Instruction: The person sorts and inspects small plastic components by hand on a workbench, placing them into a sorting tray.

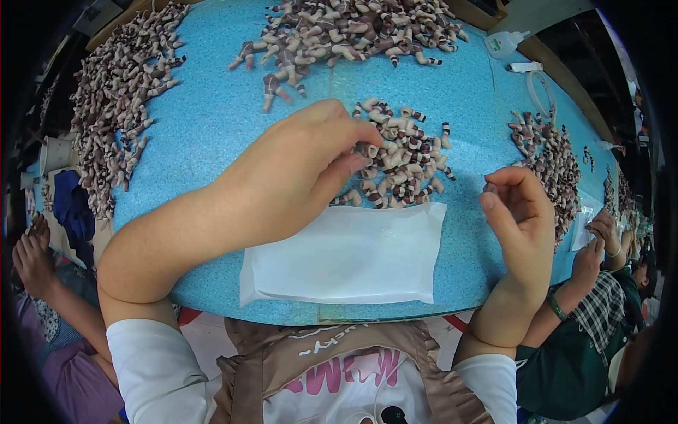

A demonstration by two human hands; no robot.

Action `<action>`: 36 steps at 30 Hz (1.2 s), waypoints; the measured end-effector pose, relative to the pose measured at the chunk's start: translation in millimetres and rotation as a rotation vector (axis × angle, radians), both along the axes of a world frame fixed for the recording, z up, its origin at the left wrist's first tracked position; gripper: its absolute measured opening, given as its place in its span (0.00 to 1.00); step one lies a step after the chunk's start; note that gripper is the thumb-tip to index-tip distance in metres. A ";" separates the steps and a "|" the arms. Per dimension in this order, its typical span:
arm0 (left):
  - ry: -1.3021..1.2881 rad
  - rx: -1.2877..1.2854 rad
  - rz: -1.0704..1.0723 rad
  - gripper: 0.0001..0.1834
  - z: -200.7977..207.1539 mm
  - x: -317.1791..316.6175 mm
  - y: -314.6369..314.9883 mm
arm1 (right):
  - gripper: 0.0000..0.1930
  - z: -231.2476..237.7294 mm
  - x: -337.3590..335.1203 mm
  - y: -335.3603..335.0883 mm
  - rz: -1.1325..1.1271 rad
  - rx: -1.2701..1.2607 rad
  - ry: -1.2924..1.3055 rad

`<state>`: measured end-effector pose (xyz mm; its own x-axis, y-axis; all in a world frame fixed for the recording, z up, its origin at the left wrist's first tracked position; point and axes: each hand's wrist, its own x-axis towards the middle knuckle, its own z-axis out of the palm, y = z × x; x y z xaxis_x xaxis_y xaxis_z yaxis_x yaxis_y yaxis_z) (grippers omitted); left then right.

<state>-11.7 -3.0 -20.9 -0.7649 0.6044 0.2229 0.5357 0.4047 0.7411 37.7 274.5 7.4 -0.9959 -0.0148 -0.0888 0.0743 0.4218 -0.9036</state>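
Observation:
A loose heap of small bent pieces (406, 159), cream with dark brown bands and hollow ends, lies on the blue table near its middle. My left hand (311, 169) reaches over the heap's left edge. Between its thumb and forefinger it pinches one small hollow piece (366, 150). To the right of the heap, my right hand (521, 215) is raised with curled fingers. Something small and dark (490, 188) shows at its fingertips, mostly hidden by thumb and forefinger. Just below the heap lies a flat white packet (342, 260), apart from my right hand.
Larger heaps of doll-limb-like pieces lie far left (120, 99), at the back (353, 28) and at right (547, 155). A white squeeze bottle (503, 44) and a clear ring (541, 93) sit back right. Co-workers' hands (34, 258) show at left and right (597, 244).

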 end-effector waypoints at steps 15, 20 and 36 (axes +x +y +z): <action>-1.045 0.630 -0.040 0.09 1.2 -8.1 -0.1 | 0.13 0.6 16.5 -32.7 0.519 0.084 0.174; -1.026 0.619 -0.035 0.11 -1.2 -9.0 0.4 | 0.12 -7.8 30.2 -49.7 0.588 0.328 0.324; -1.008 0.654 0.004 0.15 -0.3 -4.2 3.2 | 0.08 4.9 24.7 -40.1 0.540 -0.031 -0.105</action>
<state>-16.0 0.2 -21.2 -0.7731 0.5974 -0.2131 -0.4033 -0.2037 0.8921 62.5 234.4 12.3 -0.8321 -0.5251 -0.1784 -0.0549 0.3981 -0.9157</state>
